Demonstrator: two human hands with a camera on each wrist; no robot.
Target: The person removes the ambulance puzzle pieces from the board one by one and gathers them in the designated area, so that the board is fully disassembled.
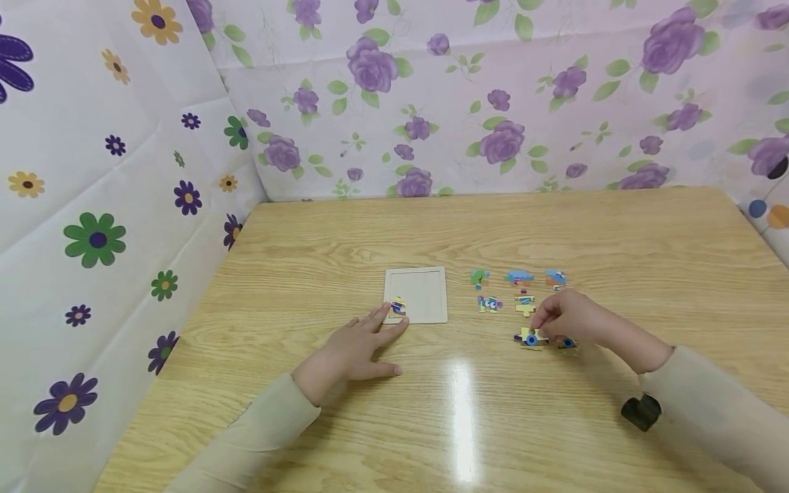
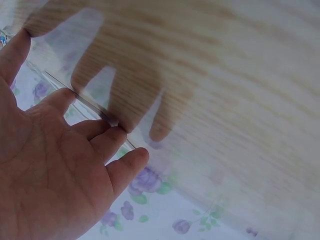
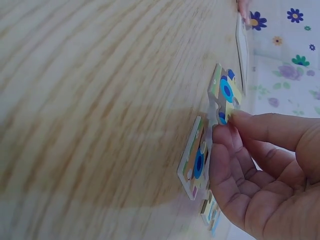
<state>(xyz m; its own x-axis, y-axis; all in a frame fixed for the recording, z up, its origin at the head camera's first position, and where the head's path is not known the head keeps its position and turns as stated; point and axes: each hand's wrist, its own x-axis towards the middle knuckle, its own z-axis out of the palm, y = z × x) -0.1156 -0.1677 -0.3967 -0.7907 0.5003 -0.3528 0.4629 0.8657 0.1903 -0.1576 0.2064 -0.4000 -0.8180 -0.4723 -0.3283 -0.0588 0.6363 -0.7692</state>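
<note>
My right hand (image 1: 568, 316) pinches a yellow jigsaw puzzle piece (image 3: 227, 95) with a blue wheel between thumb and fingers, and it looks lifted at the near side of the loose pieces. Beside it lies another wheel piece (image 3: 196, 162), partly under the hand in the head view. My left hand (image 1: 364, 344) rests with spread fingers at the lower left corner of a pale square puzzle tray (image 1: 425, 296). One puzzle piece (image 1: 397, 307) sits in that tray's lower left corner, next to the left fingertips.
Several loose pieces lie right of the tray: a green one (image 1: 479, 276), two blue ones along the back, a piece with eyes (image 1: 490, 304) and a yellow one (image 1: 525, 306). Flowered cloth (image 1: 431, 103) hangs behind and left of the wooden table (image 1: 308, 260).
</note>
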